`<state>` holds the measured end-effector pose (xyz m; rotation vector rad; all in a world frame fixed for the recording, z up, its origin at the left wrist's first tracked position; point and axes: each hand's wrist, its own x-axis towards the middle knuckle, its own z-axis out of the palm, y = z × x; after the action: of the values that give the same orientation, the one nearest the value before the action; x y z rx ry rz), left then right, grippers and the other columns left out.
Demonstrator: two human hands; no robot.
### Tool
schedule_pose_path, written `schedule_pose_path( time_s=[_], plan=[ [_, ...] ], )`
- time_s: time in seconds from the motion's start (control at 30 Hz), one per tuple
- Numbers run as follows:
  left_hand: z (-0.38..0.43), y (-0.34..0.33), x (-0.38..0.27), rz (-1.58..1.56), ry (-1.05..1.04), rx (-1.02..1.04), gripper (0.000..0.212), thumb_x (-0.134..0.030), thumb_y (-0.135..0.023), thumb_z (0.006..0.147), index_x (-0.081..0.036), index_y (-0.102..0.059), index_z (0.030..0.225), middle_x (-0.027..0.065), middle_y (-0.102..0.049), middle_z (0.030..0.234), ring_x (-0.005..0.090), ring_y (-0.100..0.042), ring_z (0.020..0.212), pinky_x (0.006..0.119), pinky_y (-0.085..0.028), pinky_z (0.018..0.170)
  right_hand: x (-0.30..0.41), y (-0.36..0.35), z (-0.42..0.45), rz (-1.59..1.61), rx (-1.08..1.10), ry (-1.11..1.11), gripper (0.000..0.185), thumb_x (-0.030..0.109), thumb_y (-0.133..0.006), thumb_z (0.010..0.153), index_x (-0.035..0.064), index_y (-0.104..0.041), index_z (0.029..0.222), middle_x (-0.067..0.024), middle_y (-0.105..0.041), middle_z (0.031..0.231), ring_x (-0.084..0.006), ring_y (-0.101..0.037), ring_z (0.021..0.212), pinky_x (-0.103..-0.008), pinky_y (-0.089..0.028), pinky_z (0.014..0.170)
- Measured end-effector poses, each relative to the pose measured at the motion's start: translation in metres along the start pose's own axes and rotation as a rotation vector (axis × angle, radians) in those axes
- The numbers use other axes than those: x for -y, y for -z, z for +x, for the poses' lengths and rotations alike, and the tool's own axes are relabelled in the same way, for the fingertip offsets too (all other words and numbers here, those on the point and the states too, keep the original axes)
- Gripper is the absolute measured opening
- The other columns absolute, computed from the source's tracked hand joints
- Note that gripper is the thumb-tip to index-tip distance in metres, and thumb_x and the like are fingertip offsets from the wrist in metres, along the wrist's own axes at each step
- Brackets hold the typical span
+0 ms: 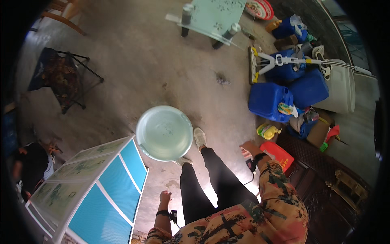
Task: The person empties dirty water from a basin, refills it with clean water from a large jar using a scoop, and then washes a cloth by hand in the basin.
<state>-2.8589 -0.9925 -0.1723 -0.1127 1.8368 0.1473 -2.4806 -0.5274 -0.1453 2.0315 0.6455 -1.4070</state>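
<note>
A large round pale-green plastic basin (164, 134) stands on the concrete floor just in front of my shoes. Whether it holds water I cannot tell. My left hand (165, 197) hangs beside my left leg with loosely bent fingers and nothing visible in it. Close to it is a cabinet with blue panels (105, 186). Off to the right, my right hand (248, 148) is held out empty, its fingers slightly apart. A red package with writing (277, 155) lies near that wrist, and a yellow bottle (268, 131) is just beyond. Both wrists wear black straps with small devices.
Blue plastic jerrycans (269, 100) crowd the right side, with a flat mop (277, 60) across them. Ahead stands a glass-topped table (216, 18). A folding stool (65, 76) is at left; a person in dark clothing (30, 167) is behind the cabinet. Dark carved furniture (320, 189) flanks my right.
</note>
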Motion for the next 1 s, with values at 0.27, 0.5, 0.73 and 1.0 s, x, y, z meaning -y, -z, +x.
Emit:
schedule_pose_path(
  time_s=[0.27,0.5,0.73,1.0],
  plan=[
    [-0.063,0.033,-0.071,-0.190,-0.079,0.004,0.035,-0.009,-0.062,0.072,0.000,-0.053,0.104,0.0116,-0.059,0.083,0.0215,-0.062,0.069,0.034,-0.054,0.051,-0.040,0.091,-0.082,0.232,-0.062,0.121,0.032,0.021,-0.059,0.080,-0.0029,-0.053,0.100,-0.0172,-0.057,0.093,-0.0309,-0.061,0.079,-0.0461,-0.053,0.062],
    [-0.092,0.081,-0.124,-0.421,-0.163,-0.008,0.016,-0.013,-0.057,0.078,-0.009,-0.055,0.093,0.0036,-0.057,0.082,0.0182,-0.060,0.077,0.035,-0.050,0.064,-0.039,0.109,-0.103,0.230,-0.130,0.272,0.026,0.022,-0.058,0.081,-0.0017,-0.056,0.093,-0.0138,-0.060,0.085,-0.0254,-0.061,0.072,-0.0408,-0.053,0.058],
    [-0.158,0.099,-0.117,-0.329,-0.103,-0.077,0.010,-0.012,-0.055,0.079,-0.003,-0.059,0.082,0.0074,-0.060,0.082,0.0172,-0.061,0.076,0.028,-0.049,0.060,-0.061,0.143,-0.091,0.303,-0.136,0.292,0.024,0.025,-0.057,0.079,0.0020,-0.058,0.086,-0.0105,-0.061,0.076,-0.0227,-0.061,0.063,-0.0380,-0.051,0.056],
    [-0.130,0.117,-0.159,-0.259,0.039,-0.218,0.017,-0.016,-0.053,0.082,-0.004,-0.057,0.070,0.0065,-0.055,0.060,0.0166,-0.053,0.048,0.031,-0.045,0.040,0.016,0.221,-0.088,0.338,-0.117,0.294,0.018,0.016,-0.054,0.078,0.0028,-0.056,0.089,-0.0122,-0.061,0.078,-0.0242,-0.062,0.068,-0.0400,-0.050,0.059]
  ],
)
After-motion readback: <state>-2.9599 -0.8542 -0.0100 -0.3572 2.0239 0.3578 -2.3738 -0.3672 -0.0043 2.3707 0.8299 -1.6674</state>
